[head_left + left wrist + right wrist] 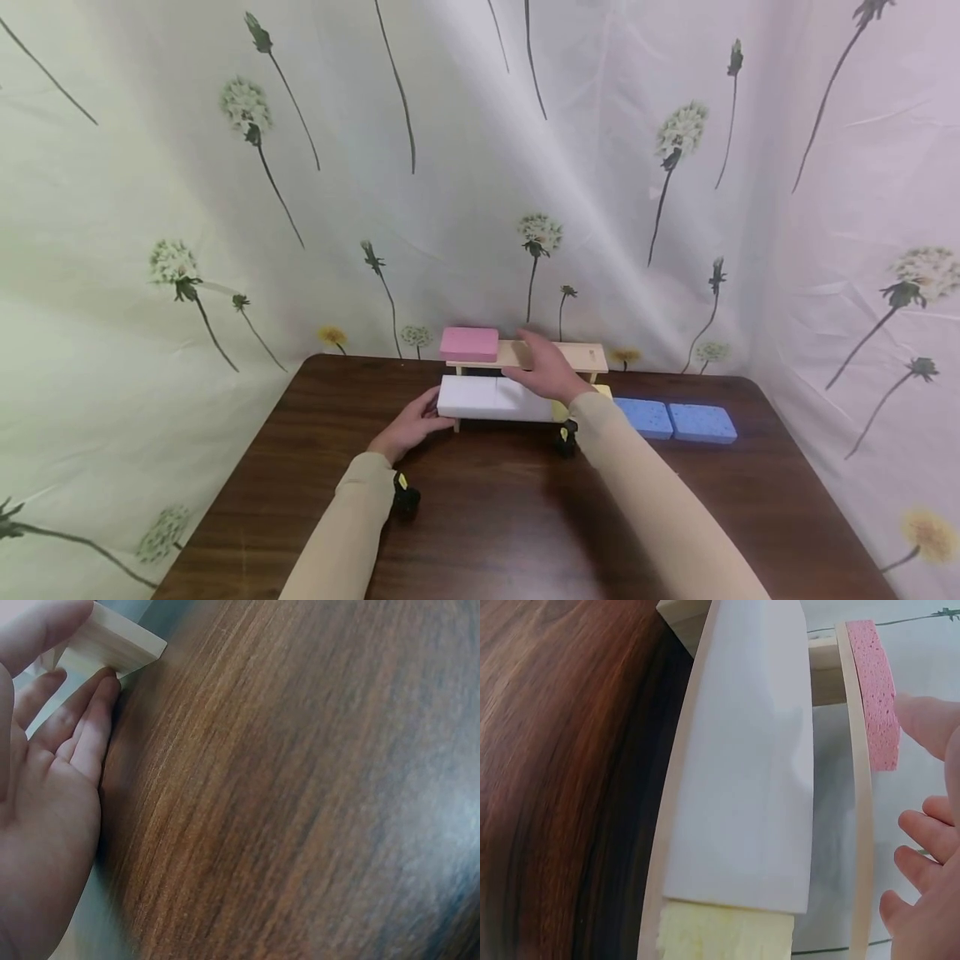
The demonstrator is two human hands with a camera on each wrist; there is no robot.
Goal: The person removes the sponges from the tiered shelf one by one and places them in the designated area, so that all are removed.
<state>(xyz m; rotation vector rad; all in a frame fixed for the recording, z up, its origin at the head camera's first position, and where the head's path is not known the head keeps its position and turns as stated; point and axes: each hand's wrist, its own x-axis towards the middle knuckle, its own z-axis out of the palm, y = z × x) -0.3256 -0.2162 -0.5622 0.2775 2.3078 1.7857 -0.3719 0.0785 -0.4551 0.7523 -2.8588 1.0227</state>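
Note:
A two-tier wooden rack [570, 357] stands at the back of the table. My left hand [408, 427] holds the left end of its lower tier, thumb in front and fingers behind. White sponge-like blocks [480, 398] lie on that tier, with a yellow sponge [727, 930] at their right end. A pink sponge [469, 344] lies on the upper tier's left end. My right hand [551, 367] hovers over the upper tier, right of the pink sponge, fingers spread and grasping nothing. Its thumb comes close to the sponge in the right wrist view; contact is unclear.
Two blue sponges [701, 422] lie side by side on the dark wooden table [480, 517], right of the rack. A white dandelion-print curtain [465, 208] hangs close behind the table and along both sides.

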